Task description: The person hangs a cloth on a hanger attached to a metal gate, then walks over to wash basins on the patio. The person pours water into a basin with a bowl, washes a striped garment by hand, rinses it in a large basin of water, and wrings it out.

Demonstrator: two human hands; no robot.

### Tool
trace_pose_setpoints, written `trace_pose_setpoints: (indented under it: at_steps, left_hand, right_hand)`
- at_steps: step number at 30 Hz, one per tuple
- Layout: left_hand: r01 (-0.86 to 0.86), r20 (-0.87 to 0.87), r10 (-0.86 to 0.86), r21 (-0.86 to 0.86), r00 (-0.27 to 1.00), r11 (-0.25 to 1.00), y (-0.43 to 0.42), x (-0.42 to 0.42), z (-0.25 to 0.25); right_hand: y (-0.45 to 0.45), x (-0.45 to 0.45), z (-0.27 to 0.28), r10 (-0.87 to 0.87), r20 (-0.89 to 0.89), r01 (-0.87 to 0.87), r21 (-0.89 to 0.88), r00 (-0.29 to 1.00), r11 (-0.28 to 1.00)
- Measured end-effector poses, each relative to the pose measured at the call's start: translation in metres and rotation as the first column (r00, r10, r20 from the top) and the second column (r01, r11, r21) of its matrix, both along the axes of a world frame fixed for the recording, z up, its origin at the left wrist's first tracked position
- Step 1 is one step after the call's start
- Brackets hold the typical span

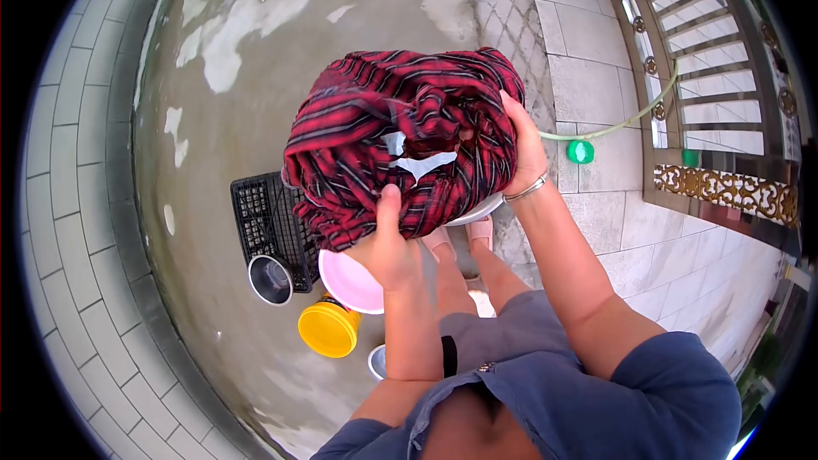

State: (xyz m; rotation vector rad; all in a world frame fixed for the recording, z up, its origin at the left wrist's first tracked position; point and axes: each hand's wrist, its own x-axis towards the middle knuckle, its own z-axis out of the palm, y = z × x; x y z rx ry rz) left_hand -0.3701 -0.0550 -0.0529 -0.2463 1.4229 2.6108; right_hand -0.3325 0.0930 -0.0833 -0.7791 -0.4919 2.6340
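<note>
A bunched red and black striped cloth (341, 128) is held up in front of me between both hands. My left hand (388, 247) grips its lower edge, with the thumb on top and the other fingers mostly hidden beneath. On the right side of the bundle my right hand (524, 145) is closed round its edge, and a bracelet shows at that wrist. Folds circle a gap in the middle of the cloth, where pale blue-white patches show. Below the bundle, a pink basin (351, 281) is partly covered by my left hand and wrist.
A black crate (268, 221) stands left on the wet floor, beside a metal bowl (270, 279) and a yellow bucket (328, 329). A green hose (618, 128) runs near a green round object (580, 152) towards the metal gate (707, 77) at right. A tiled wall curves along the left.
</note>
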Motion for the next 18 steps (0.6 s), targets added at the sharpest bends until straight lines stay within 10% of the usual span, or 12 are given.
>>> trace_pose_setpoints:
  at_steps: [2,5,8,12,18]
  left_hand:
    - [-0.067,-0.284,-0.039,-0.355,0.958,0.933,-0.002,0.004,0.003]
    - [-0.310,-0.493,-0.608,-0.869,0.622,0.387,-0.020,0.006,0.020]
    - [0.006,-0.461,-0.691,-0.830,0.556,0.558,-0.016,-0.003,0.046]
    - [0.053,-0.641,-0.767,-0.765,0.029,0.642,-0.013,-0.020,0.058]
    - [0.109,-0.570,-0.821,-0.816,0.010,0.568,-0.002,-0.008,0.054]
  right_hand:
    - [0.001,0.000,0.000,0.045,-0.181,-0.071,-0.139,0.982,0.988]
    - [-0.009,-0.001,0.001,0.018,-0.196,-0.066,-0.244,0.980,0.968]
    - [-0.020,0.001,0.000,0.033,-0.168,-0.090,-0.344,0.985,0.935]
    - [-0.038,0.004,-0.004,0.108,-0.180,-0.172,-0.396,0.978,0.902]
    - [-0.044,0.014,-0.013,0.167,-0.180,-0.226,-0.391,0.970,0.892]
